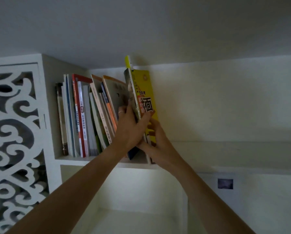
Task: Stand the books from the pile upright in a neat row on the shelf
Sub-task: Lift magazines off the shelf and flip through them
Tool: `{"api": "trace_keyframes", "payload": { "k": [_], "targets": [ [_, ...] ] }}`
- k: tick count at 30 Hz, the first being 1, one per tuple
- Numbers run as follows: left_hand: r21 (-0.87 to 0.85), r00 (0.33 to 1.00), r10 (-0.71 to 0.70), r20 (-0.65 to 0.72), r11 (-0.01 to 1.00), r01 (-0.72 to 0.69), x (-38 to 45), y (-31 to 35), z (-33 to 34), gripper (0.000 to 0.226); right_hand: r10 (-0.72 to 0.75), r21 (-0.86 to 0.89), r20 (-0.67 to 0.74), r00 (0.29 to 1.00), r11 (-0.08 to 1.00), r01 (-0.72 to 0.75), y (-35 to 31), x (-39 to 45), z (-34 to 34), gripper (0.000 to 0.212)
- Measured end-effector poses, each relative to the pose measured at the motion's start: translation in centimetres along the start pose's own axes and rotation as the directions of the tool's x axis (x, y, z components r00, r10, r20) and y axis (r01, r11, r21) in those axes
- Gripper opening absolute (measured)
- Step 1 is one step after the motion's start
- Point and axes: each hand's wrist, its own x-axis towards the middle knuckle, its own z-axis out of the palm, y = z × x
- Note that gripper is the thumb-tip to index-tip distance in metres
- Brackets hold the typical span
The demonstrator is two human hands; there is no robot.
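A white shelf (90,160) holds a row of several upright books (78,115), the rightmost ones leaning left. At the row's right end stands a tall yellow book (145,92) with big dark characters on its cover, and a thin dark book (130,88) lies against its left side. My left hand (129,129), a ring on one finger, grips these end books, fingers behind them and thumb on the yellow cover. My right hand (155,141) holds the yellow book's lower right edge from below.
A white carved lattice panel (13,132) stands left of the shelf. Below the shelf is an open white compartment (133,208). A plain white wall with a small dark rectangle (225,183) fills the right side. The ceiling is close above the books.
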Motion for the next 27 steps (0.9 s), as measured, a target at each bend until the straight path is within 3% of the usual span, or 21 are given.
{"api": "trace_keyframes", "payload": {
  "k": [3,6,10,12,14,17,20,23,25,27],
  "targets": [
    [-0.193,0.997,0.042,-0.067,0.98,-0.055,-0.6,0.1,-1.4,0.055,0.048,0.092,0.084,0.995,0.994,-0.056,-0.4,-0.4,-0.9,0.073],
    [-0.326,1.0,-0.014,-0.02,0.945,0.007,-1.1,-0.3,-2.3,0.049,0.107,0.106,0.028,0.994,0.988,-0.109,0.1,-0.5,-1.4,0.072],
    [-0.292,0.999,-0.017,-0.044,0.957,0.003,-1.1,-0.6,-1.8,0.049,0.055,0.138,-0.081,0.995,0.99,-0.043,0.8,-0.5,-0.8,0.027],
    [-0.227,0.998,-0.028,-0.058,0.974,0.014,-1.3,-0.5,-0.9,0.054,0.027,0.081,-0.113,0.993,0.997,-0.018,0.4,-0.7,-0.6,0.025],
    [-0.149,0.998,-0.041,-0.049,0.988,0.033,-1.5,-0.6,0.0,0.066,-0.03,-0.051,-0.054,0.998,0.998,0.027,-0.2,-1.0,-0.4,0.034],
    [-0.06,0.998,-0.018,-0.066,0.998,0.014,-1.2,-1.0,0.7,0.077,-0.037,-0.096,0.005,0.999,0.995,0.037,-0.3,-1.1,-0.6,0.045],
    [0.074,0.989,0.058,-0.136,0.996,-0.048,-1.1,-1.3,0.9,0.068,-0.041,-0.095,-0.004,0.999,0.995,0.041,-0.4,-1.2,-0.4,0.046],
    [0.269,0.956,0.188,-0.225,0.955,-0.124,-1.6,-1.6,1.1,0.063,-0.09,-0.104,-0.108,0.99,0.991,0.079,0.2,-1.3,0.2,0.044],
    [0.48,0.92,0.273,-0.281,0.87,-0.112,-2.2,-2.2,1.1,0.064,-0.046,-0.114,-0.177,0.983,0.993,0.026,0.5,-1.3,0.3,0.037],
    [0.536,0.884,0.303,-0.356,0.841,-0.072,-2.4,-3.1,1.1,0.058,0.003,-0.105,-0.187,0.982,0.994,-0.023,0.7,-1.2,0.4,0.032]
  ]
}}
